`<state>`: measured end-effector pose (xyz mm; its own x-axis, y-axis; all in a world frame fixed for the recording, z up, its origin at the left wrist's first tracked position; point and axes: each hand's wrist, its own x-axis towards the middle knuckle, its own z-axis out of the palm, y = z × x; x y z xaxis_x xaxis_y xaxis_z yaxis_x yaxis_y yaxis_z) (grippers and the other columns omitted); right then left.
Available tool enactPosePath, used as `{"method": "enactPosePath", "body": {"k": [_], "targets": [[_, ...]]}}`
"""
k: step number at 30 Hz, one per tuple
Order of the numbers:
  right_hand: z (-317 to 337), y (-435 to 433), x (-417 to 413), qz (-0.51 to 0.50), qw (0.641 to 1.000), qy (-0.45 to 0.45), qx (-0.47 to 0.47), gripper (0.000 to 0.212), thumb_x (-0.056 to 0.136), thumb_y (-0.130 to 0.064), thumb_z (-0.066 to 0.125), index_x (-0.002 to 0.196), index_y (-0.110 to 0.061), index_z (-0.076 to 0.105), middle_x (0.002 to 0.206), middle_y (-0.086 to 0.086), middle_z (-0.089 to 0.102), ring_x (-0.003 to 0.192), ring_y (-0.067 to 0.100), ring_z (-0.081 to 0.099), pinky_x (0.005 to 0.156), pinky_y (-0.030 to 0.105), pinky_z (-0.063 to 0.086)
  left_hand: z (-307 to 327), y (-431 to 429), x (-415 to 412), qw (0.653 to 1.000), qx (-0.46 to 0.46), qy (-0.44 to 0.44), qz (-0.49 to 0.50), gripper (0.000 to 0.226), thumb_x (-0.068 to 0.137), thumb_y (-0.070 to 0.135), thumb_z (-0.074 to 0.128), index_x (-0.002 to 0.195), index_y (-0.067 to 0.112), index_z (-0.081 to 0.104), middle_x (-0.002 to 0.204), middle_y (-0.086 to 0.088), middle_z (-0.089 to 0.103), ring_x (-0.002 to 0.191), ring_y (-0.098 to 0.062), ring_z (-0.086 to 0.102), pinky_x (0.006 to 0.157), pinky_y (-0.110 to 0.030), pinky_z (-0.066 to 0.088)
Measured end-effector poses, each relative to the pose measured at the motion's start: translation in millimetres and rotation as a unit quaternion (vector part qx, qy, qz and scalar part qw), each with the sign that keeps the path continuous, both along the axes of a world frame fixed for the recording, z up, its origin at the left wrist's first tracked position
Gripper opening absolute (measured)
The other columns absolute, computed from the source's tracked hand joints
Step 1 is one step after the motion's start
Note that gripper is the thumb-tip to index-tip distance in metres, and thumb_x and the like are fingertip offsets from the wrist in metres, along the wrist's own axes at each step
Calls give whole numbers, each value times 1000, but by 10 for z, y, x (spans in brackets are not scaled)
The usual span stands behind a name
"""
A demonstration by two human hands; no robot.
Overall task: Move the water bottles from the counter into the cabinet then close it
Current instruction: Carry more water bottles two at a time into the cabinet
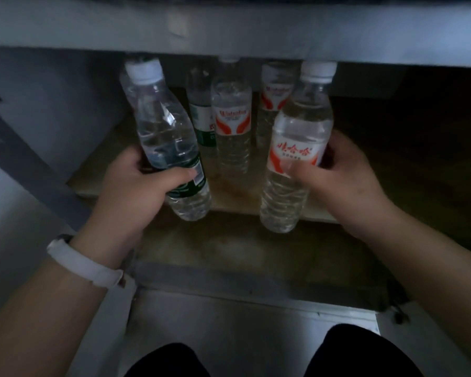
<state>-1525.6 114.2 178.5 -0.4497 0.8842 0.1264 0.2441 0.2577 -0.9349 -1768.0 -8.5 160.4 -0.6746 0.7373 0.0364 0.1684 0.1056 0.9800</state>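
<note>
My left hand grips a clear green-labelled water bottle, tilted left, its base just above the front edge of the cabinet floor. A red-and-white-labelled water bottle is held near upright in my right hand, at the same depth. Deeper inside stand three more bottles: a green-labelled one, a red-labelled one and another red-labelled one partly hidden behind the bottle in my right hand.
The grey counter edge overhangs the cabinet opening. An open cabinet door with a hinge stands at the left. The right part of the cabinet interior is dark. My knees show at the bottom.
</note>
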Motion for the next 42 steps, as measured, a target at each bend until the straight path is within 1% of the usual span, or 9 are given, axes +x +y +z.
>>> {"method": "enactPosePath", "body": {"k": [3, 9, 15, 23, 29, 31, 35, 38, 42], "targets": [[49, 122, -37, -22, 1000, -5, 19, 54, 71, -43, 80, 117, -45, 52, 105, -23, 65, 90, -14, 62, 59, 8, 48, 57, 144, -48, 1000, 4, 6, 11, 62, 61, 28, 92, 119, 29, 70, 110, 11, 76, 102, -11, 72, 93, -42, 57], [73, 340, -167, -34, 998, -34, 45, 53, 77, -40, 78, 121, -42, 48, 95, -29, 55, 75, -23, 53, 55, 5, 41, 56, 403, -156, 1000, 23, 13, -10, 54, 69, 19, 91, 118, 29, 70, 108, 15, 76, 101, -6, 72, 94, -37, 56], [-55, 522, -321, -30, 998, -20, 47, 59, 77, -38, 78, 129, -33, 51, 105, -22, 57, 87, -11, 53, 68, 12, 40, 90, 543, -231, 999, 29, 21, 3, 53, 71, 22, 90, 118, 33, 69, 105, 18, 74, 96, 1, 70, 84, -24, 55], [-182, 625, -368, -29, 999, -4, 37, 62, 77, -42, 78, 131, -35, 49, 109, -24, 57, 91, -11, 53, 69, 14, 41, -67, 584, -278, 998, 12, 59, -5, 55, 74, 29, 89, 124, 34, 66, 117, 17, 72, 110, -3, 67, 100, -36, 53], [-268, 556, -285, -34, 999, -23, 30, 66, 80, -39, 76, 137, -36, 43, 100, -30, 50, 84, -16, 47, 67, 10, 36, -141, 495, -191, 993, 8, 119, -1, 54, 82, 33, 82, 132, 33, 60, 118, 23, 68, 107, 6, 62, 89, -19, 50], [-332, 462, -222, -61, 997, -29, 38, 67, 82, -40, 74, 139, -37, 40, 107, -30, 45, 91, -13, 45, 68, 11, 35, -238, 387, -139, 991, -1, 137, -6, 60, 84, 30, 80, 138, 34, 54, 125, 24, 64, 114, 6, 59, 94, -21, 47], [-516, 186, -62, -82, 982, -114, 123, 56, 89, -48, 63, 139, -41, 39, 121, -25, 39, 106, -3, 43, 71, 14, 35, -537, 97, -10, 983, -7, 185, -1, 65, 88, 31, 78, 142, 39, 44, 140, 21, 53, 130, 1, 50, 108, -28, 41], [-628, -32, 37, -34, 947, -199, 249, 54, 90, -49, 55, 141, -36, 41, 131, -16, 45, 114, -1, 39, 85, 22, 37, -720, -127, 105, 971, -21, 236, -5, 59, 90, 26, 74, 141, 35, 46, 128, 32, 51, 116, 19, 46, 98, -6, 38], [-779, -187, 86, 59, 900, -282, 328, 57, 91, -53, 50, 141, -26, 46, 144, -3, 47, 127, 10, 36, 96, 28, 32, -904, -348, 238, 924, -58, 373, -61, 53, 92, 35, 68, 141, 21, 53, 135, 14, 48, 125, 7, 37, 102, 2, 22]]}}
